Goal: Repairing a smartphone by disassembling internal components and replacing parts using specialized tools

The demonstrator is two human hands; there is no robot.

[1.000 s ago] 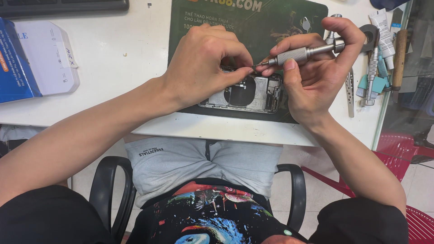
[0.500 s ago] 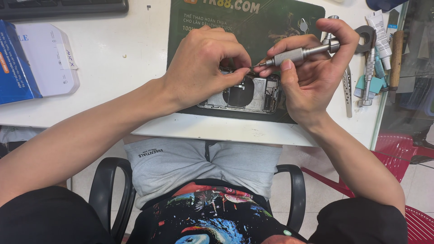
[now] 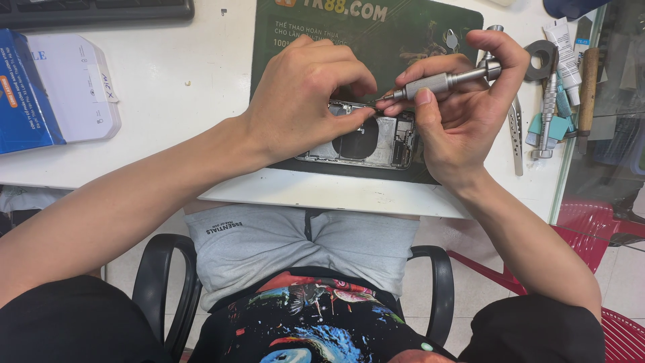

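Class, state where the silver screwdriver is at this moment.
In the head view, the silver screwdriver is right of centre, held in the right hand, its tip over the opened phone.

Upper left, a dark keyboard [image 3: 94, 10] above a blue-and-white box [image 3: 50, 91] on the white counter [image 3: 181, 74]; right edge, loose tweezers [image 3: 516, 134], a white tube [image 3: 563, 40]; red stool [image 3: 591, 222] lower right.

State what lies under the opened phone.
A dark green mat lies under the opened phone. The left hand covers the phone's upper left; what is beneath there cannot be seen.
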